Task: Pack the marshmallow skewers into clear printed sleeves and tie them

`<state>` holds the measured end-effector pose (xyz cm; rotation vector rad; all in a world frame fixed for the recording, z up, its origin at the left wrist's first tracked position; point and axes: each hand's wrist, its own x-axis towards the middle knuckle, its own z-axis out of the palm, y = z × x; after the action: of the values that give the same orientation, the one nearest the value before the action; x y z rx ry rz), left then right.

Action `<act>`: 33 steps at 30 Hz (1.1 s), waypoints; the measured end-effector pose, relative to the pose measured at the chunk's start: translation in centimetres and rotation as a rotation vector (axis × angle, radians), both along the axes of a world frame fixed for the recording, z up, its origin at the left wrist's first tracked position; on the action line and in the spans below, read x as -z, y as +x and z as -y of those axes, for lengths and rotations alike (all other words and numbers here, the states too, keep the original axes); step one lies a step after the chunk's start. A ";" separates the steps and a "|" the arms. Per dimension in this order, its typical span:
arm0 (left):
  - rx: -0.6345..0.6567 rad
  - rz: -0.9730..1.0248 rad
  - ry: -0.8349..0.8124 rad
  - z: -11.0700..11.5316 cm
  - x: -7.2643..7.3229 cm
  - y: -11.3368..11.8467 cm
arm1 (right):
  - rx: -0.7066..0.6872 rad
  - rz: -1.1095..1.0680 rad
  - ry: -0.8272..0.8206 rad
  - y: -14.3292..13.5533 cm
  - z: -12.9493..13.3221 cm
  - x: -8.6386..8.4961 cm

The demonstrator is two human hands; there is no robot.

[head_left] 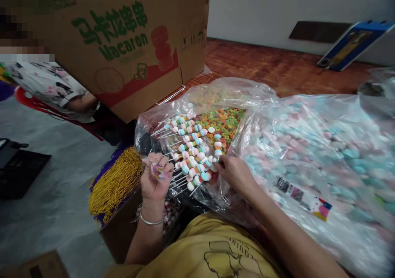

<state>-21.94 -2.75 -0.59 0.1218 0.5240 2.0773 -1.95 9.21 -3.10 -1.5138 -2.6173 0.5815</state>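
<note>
My left hand (156, 178), with a silver bangle at the wrist, is closed in front of the candy pile. Its curled fingers hold a small, shiny multicoloured piece (159, 171) that looks like printed plastic. Fingers pinched together, my right hand (233, 170) is at the right end of the skewers; what is between its fingertips is hidden. Between both hands lie several marshmallow skewers (193, 163), with pink, white and blue sweets on white sticks. They rest on a clear bag of ring-shaped candies (220, 123) in orange, green and yellow.
A large clear bag of pastel marshmallows (345, 158) fills the right side. Behind the skewers stands a tall cardboard box (138, 52). Gold bead strings (115, 183) lie at left, near a seated person (52, 84) on a red chair (40, 107). A blue-framed object (354, 45) leans at the wall.
</note>
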 end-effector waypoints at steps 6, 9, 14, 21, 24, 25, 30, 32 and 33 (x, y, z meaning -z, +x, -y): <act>0.089 0.049 -0.028 -1.3 0.8 0.7 | 0.088 0.108 -0.041 0.3 0.9 0.7; 0.124 0.078 -0.018 -1.5 1.1 1.1 | 0.100 0.107 -0.054 0.4 0.8 1.0; 0.115 0.072 -0.056 -1.6 1.5 1.4 | 0.087 0.093 -0.032 0.7 0.9 0.5; 0.094 0.073 -0.021 -1.6 1.4 1.0 | -0.137 0.105 0.225 -3.2 -0.5 -2.7; 0.084 0.066 0.021 -1.5 0.8 0.8 | -0.371 0.106 0.257 -7.5 -1.0 -3.2; 0.079 0.058 0.031 -1.4 0.6 0.7 | -0.434 0.090 0.263 -9.0 -1.1 -3.1; 0.027 0.031 0.042 -0.9 -0.4 0.1 | -0.631 0.036 0.288 -15.1 -2.1 -1.5; 0.020 0.031 0.048 -0.7 -0.5 -0.2 | -0.655 0.024 0.298 -16.2 -2.3 -1.2; 0.020 0.030 0.050 -0.6 -0.5 -0.3 | -0.660 0.015 0.304 -16.4 -2.3 -1.3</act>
<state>-22.22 -2.10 -0.08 0.1241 0.4507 2.0706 -18.34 11.55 -1.85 -0.5594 -3.0149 0.1743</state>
